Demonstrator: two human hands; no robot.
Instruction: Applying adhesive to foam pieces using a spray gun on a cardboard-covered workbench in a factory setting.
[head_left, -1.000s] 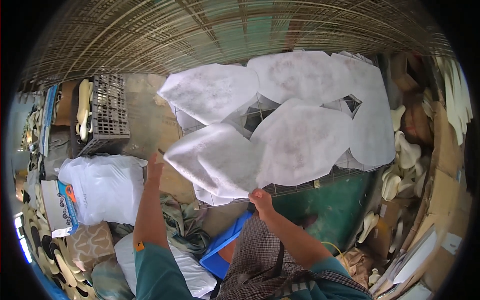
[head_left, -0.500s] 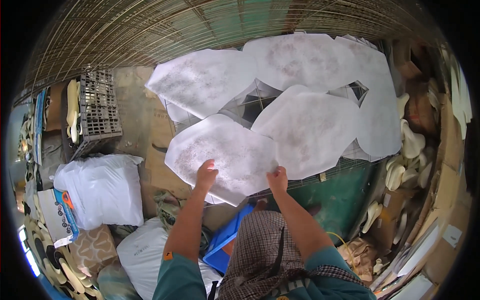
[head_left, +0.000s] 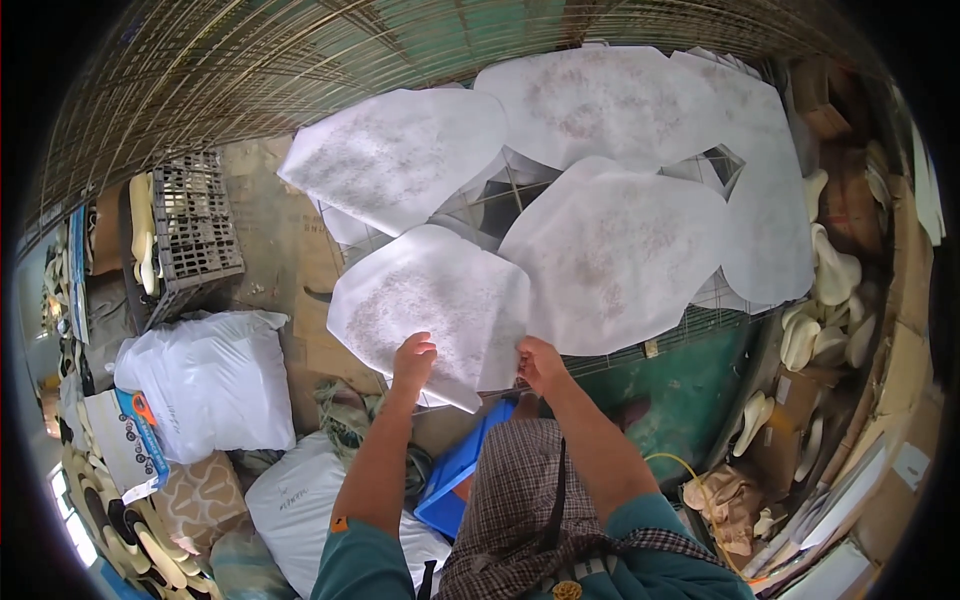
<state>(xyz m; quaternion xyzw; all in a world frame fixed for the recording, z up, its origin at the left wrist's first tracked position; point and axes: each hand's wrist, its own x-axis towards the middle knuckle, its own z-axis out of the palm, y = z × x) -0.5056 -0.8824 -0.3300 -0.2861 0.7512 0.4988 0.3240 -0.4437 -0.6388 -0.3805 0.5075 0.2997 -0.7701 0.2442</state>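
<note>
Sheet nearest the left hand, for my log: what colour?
White sheet with greyish speckles; best seen in head view.

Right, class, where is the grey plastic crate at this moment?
In the head view, the grey plastic crate stands at the upper left, just beyond the stuffed white plastic bag and left of the speckled white sheets.

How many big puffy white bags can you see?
2. One white bag is at the left, below the grey crate in the picture; the second white bag is lower, partly behind the left forearm. More could be hidden.
</note>
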